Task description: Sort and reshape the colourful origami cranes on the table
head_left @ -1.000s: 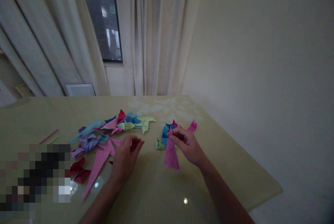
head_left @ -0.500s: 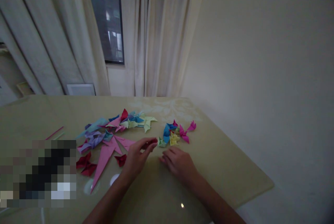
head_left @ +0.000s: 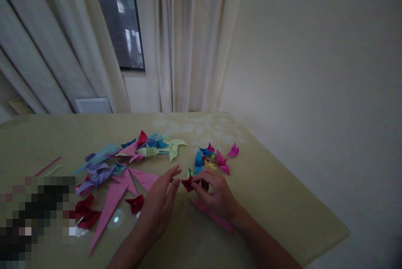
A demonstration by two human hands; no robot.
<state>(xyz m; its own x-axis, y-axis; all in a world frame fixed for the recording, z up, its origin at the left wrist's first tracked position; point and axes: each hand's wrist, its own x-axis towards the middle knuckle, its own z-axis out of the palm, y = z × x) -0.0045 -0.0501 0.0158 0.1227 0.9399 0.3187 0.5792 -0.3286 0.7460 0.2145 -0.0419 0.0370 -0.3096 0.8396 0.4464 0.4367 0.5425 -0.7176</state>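
Note:
My right hand (head_left: 218,193) pinches a small dark red folded-paper piece (head_left: 187,184) between thumb and fingers, just above the table. Beneath that hand lies a long pink paper strip (head_left: 222,221), partly hidden by it. My left hand (head_left: 158,206) is open beside the red piece, its thumb and fingers apart with nothing between them. Left of it sit another dark red folded piece (head_left: 135,204) and a large pink pointed paper shape (head_left: 114,198). Past my right hand stand small folded pieces: blue (head_left: 199,161), yellow (head_left: 210,165), green (head_left: 190,173) and magenta (head_left: 222,162).
A pile of colourful folded paper, with a pale green piece (head_left: 172,148) and a purple one (head_left: 99,175), spreads over the left of the table (head_left: 270,202). A thin magenta stick (head_left: 47,166) lies farther left. Pale curtains (head_left: 201,43) and a wall stand behind. The lower left corner is blurred out.
The red folded piece now shows in my right hand. My left hand has opened and come slightly down and left. More of the pink strip is visible. The view has shifted slightly.

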